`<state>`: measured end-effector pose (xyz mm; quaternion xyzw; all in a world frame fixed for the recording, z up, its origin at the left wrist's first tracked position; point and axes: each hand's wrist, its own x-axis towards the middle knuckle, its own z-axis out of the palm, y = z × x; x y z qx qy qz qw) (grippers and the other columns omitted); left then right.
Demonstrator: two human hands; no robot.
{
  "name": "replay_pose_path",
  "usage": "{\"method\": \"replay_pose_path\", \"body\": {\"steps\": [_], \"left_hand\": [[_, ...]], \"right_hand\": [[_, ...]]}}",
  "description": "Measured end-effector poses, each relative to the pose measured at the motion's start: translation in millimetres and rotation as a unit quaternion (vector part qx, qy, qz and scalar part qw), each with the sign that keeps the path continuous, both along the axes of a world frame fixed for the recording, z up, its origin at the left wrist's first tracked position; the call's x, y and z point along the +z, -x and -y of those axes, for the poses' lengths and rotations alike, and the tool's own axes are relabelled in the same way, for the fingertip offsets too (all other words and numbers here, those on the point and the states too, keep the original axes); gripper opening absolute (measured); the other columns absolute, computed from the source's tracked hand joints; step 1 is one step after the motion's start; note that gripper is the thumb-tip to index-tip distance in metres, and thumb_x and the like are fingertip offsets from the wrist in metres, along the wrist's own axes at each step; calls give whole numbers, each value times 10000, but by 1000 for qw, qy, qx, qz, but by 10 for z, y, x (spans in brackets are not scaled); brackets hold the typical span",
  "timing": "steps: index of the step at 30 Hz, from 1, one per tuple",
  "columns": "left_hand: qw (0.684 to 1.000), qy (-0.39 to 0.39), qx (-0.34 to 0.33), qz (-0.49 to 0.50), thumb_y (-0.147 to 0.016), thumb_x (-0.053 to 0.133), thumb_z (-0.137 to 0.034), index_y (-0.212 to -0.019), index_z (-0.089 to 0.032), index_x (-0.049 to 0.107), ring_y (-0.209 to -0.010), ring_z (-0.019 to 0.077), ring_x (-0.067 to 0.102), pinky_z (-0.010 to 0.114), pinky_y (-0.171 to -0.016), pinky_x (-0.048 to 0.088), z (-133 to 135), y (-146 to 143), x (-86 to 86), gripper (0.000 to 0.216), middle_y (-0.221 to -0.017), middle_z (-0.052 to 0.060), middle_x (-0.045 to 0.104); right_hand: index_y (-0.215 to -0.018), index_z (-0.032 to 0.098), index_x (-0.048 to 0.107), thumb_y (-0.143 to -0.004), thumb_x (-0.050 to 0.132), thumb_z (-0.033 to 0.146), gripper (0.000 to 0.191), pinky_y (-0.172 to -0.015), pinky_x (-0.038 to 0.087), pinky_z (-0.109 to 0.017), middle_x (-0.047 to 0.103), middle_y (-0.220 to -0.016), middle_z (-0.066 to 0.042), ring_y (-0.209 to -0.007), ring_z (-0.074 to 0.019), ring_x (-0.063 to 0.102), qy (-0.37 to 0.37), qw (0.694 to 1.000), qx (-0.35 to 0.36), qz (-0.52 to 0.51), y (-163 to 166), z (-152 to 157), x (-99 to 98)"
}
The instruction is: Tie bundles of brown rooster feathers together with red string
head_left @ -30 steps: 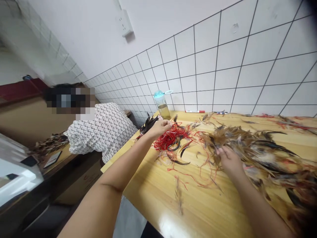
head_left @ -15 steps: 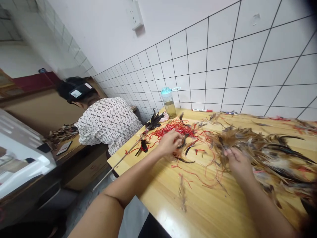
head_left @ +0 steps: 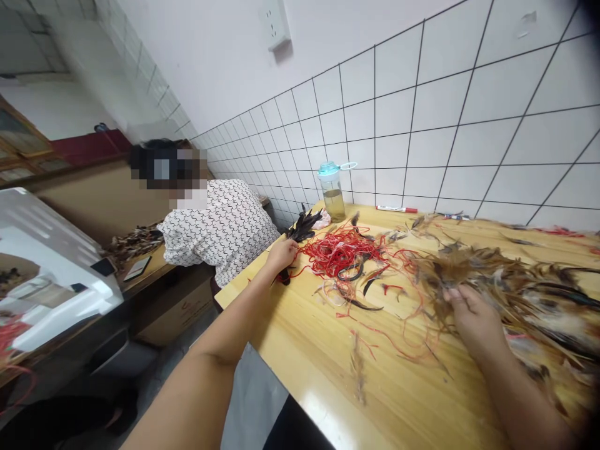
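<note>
My left hand (head_left: 281, 255) is closed at the base of a dark feather tuft (head_left: 304, 226), where the tuft is bound to a thin stick. My forearm hides most of that stick. Beside this hand lies a tangle of red string (head_left: 342, 251) with a few dark curved feathers in it. On the right, the fingers of my right hand (head_left: 473, 312) are pinched on brown feathers (head_left: 443, 284) at the near side of a large loose heap. The exact feathers between those fingertips are blurred.
A bottle with a turquoise lid (head_left: 332, 194) stands by the tiled wall, near a red-and-white marker (head_left: 396, 209). A person in a patterned top (head_left: 225, 219) bends over another table at left. A white plastic frame (head_left: 51, 262) stands closer to me.
My left hand has moved left from the red string to the base of the dark feather tuft. My right hand stays at the brown feathers. The view has shifted slightly.
</note>
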<state>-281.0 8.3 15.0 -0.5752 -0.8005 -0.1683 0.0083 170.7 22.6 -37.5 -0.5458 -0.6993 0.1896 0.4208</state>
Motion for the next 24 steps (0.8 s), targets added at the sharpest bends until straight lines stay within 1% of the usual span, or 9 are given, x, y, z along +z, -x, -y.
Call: {"method": "replay_pose_path", "body": {"steps": [2,5,8,10,13,16,19,21,24], "left_hand": [[1000,6,-5,11,-799,530,-325,-918,-199,682,-816,187,594,268,-755,426,-91,-31,-16,230,-885,72,672],[999,18,0,34,-765,569,-420,-761,-182,677,-709,187,583,270,-679,419,-238,-90,-45,261,-740,70,665],[998,12,10,58,-706,620,-374,-631,-173,631,-634,175,550,267,-627,398,-345,-144,-49,215,-637,57,629],[997,-11,16,76,-705,603,-328,-631,-170,614,-618,158,530,258,-606,381,-378,-163,0,174,-643,46,620],[992,-58,21,112,-742,543,-341,-706,-168,609,-597,131,501,239,-572,358,-383,-161,179,189,-660,25,601],[984,-97,11,152,-771,503,-399,-786,-170,597,-541,102,448,221,-528,334,-368,-155,439,248,-632,-2,558],[976,-124,-7,181,-768,514,-426,-789,-168,583,-522,85,413,215,-514,321,-358,-173,682,268,-620,-16,533],[966,-144,-27,214,-743,555,-406,-756,-158,577,-525,81,407,217,-519,321,-350,-193,797,249,-613,-15,522],[955,-160,-43,246,-706,606,-378,-729,-147,578,-529,78,400,217,-520,308,-306,-219,892,234,-608,-14,511]], "right_hand": [[-612,221,493,-809,403,403,284,-590,400,-318,598,-665,-56,-644,-209,540,-2,1000,-1,-3,1,6,9],[-610,223,491,-810,396,412,290,-585,401,-317,592,-656,-51,-630,-204,536,-4,1000,5,-6,3,9,12],[-603,227,486,-810,393,400,285,-590,401,-319,583,-646,-47,-628,-203,533,-7,1000,9,-5,5,5,7],[-604,228,492,-806,392,388,277,-602,402,-320,587,-658,-50,-648,-207,540,-10,1000,8,-6,12,7,13],[-610,227,502,-800,384,378,270,-612,397,-318,587,-671,-51,-665,-209,541,-2,1000,7,-6,31,26,47],[-611,225,499,-797,379,374,268,-628,393,-329,587,-687,-64,-675,-215,540,20,1000,4,-4,53,57,101],[-613,227,495,-789,382,372,254,-642,385,-346,590,-708,-88,-697,-231,542,42,999,0,-2,64,86,147],[-614,227,494,-782,380,372,249,-641,378,-351,587,-707,-95,-695,-234,538,52,999,-3,-1,65,96,161],[-620,225,498,-784,376,375,254,-658,378,-350,583,-708,-94,-702,-232,535,52,999,-3,1,64,97,159]]}}
